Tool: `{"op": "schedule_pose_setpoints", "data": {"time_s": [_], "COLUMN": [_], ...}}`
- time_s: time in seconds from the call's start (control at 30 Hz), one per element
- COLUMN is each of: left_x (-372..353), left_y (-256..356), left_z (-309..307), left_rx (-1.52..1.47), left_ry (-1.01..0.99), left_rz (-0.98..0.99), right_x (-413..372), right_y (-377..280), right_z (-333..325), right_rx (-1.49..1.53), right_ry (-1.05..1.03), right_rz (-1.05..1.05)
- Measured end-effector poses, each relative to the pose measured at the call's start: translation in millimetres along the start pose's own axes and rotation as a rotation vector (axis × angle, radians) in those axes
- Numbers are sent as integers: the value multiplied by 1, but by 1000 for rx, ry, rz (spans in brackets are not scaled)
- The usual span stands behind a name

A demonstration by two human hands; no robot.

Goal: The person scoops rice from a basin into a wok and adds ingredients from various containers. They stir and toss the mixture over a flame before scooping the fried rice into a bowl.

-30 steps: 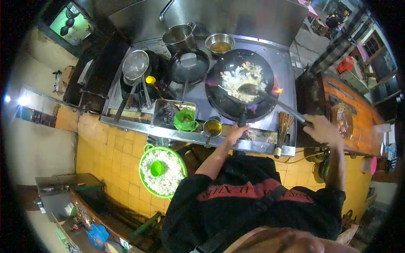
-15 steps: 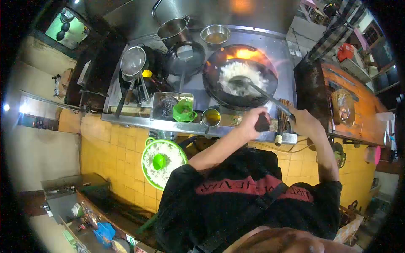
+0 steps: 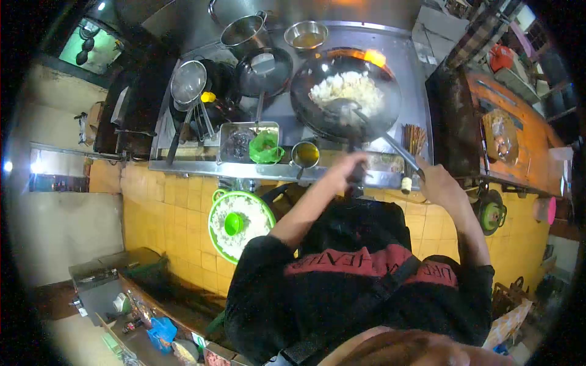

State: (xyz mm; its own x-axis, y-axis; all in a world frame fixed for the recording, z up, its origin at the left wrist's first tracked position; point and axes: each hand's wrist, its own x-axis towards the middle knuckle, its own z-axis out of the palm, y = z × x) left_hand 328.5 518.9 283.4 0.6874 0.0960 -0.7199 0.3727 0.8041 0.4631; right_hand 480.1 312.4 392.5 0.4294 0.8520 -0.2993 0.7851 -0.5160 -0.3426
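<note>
My left hand is closed around the dark handle of a black wok, slightly blurred by motion. White rice lies heaped in the wok, with some yellowish bits in it. Gripped in my right hand is the long handle of a metal ladle, whose bowl sits against the rice. Orange flame shows at the wok's back rim. Left of my left hand stands a small metal cup of yellow liquid.
A green basin of rice with a green cup stands low at left. A metal tray holds a green bag. Another pan, a pot and a strainer crowd the left. A stick brush lies at right.
My left hand has moved left with the wok handle. The rice has gathered toward the wok's back, and the flame has shrunk to the back right. My right hand has moved slightly down and right.
</note>
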Motion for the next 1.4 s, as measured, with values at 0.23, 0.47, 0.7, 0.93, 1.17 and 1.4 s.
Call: {"op": "schedule_pose_setpoints", "data": {"time_s": [0.23,0.47,0.7,0.93,1.17,1.4], "left_x": [-38,100,111,121,117,120], "left_y": [-39,-20,-10,-14,-14,-10], "left_z": [20,-65,-74,-79,-76,-79], "left_rx": [-2,183,123,207,122,84], "left_ry": [-44,31,9,50,48,16], "left_rz": [115,463,425,474,447,442], "right_x": [4,-25,81,101,131,90], "right_y": [22,-11,19,-51,-35,-46], "right_z": [6,-85,-8,-80,34,-9], "right_rx": [-169,-86,-18,-234,-403,-346], "right_ry": [152,57,-79,-343,-66,-87], "right_rz": [166,112,-61,54,-116,103]}}
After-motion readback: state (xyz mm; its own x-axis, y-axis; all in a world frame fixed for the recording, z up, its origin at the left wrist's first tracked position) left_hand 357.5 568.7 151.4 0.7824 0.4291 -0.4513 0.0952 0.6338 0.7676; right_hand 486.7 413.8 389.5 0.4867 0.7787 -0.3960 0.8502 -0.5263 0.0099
